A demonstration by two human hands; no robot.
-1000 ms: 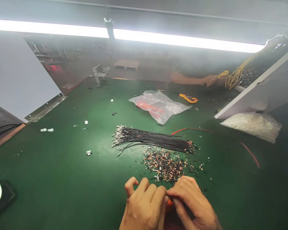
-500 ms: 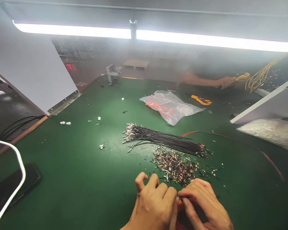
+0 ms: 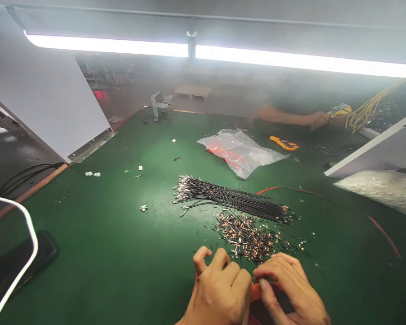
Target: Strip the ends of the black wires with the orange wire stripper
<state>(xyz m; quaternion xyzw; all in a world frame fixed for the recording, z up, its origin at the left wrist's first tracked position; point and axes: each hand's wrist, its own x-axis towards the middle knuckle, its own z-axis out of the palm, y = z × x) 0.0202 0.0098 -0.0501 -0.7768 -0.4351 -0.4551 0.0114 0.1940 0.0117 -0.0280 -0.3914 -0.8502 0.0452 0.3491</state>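
One orange piece (image 3: 256,292) is seen between the curled left hand (image 3: 221,291) and the bent right hand (image 3: 292,286); whether it is gripped cannot be told. Nearby scraps (image 3: 246,235) could be scattered by a knuckle's nudge.

Showed green across the table (image 3: 122,253), black along the bundled wires (image 3: 230,197) with silvery and coppery ends (image 3: 182,189), black and copper among the scraps (image 3: 246,237), orange on the nearest piece (image 3: 256,292), white on the cable (image 3: 32,228).
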